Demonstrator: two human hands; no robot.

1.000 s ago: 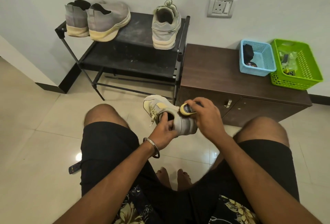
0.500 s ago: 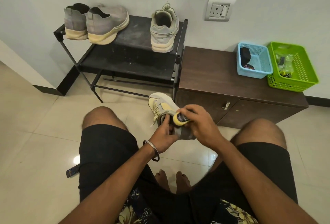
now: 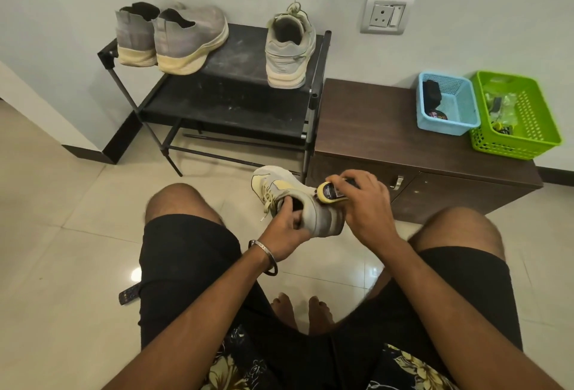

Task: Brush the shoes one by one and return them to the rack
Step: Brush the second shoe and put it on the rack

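Observation:
I sit facing a black shoe rack. My left hand grips a pale grey and yellow sneaker at its opening, holding it above the floor between my knees. My right hand holds a yellow brush against the sneaker's heel side. On the rack's top shelf stand two grey slip-on shoes at the left and a matching grey sneaker at the right, heel toward me.
A low brown cabinet stands right of the rack, carrying a blue basket and a green basket. A wall socket is above. A dark remote-like object lies on the tiled floor by my left thigh.
The brush has shifted along the sneaker's heel side, first left, now back right. The left hand keeps its grip on the shoe. The view has tilted slightly.

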